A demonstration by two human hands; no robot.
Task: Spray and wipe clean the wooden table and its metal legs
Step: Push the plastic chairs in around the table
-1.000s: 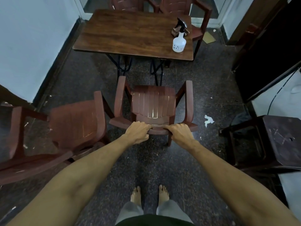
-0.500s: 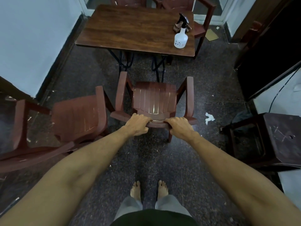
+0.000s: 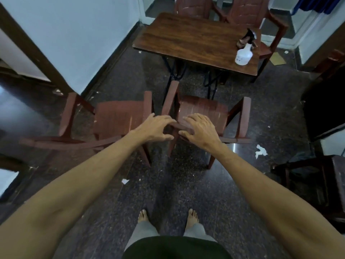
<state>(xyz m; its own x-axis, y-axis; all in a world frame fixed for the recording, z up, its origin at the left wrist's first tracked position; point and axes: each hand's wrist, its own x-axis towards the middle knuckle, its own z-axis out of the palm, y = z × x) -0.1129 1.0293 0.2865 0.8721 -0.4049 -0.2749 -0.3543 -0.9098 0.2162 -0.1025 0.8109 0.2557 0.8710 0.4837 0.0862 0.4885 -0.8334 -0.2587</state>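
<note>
— Both hands are coming off the chair back they were clasping half a second ago; the fingers are now spreading open above it, and the view is swinging so that the table is sitting further to the right.

— What is the left hand [image 3: 157, 128] doing exactly?

— Its grip is loosening: fingers fanned out and curled only slightly, thumb apart from them, hovering over the top rail of the near chair [image 3: 203, 114]. Whether the fingertips are still brushing the rail I cannot tell, because of blur. It is holding nothing.

— And further left?

— Another brown chair [image 3: 115, 118] is standing just beside the near one, their armrests nearly touching.

— The right hand [image 3: 200, 128]?

— Likewise opening, palm down, fingers splayed over the same rail, closing on nothing.

— Where is the thing to be cleaned?

— The wooden surface [image 3: 186, 40] is standing beyond the near chair, its dark metal legs [image 3: 173, 75] showing beneath the front edge. A white spray bottle [image 3: 243, 56] is standing upright near its right front corner, with a small brown cloth-like bundle [image 3: 242, 43] just behind it. Two more chairs [image 3: 248, 12] are waiting on the far side.

— And the floor?

— Bare feet [image 3: 192, 216] are planted on dark speckled floor [image 3: 168, 184], with a paper scrap [image 3: 261, 150] lying to the right.
</note>
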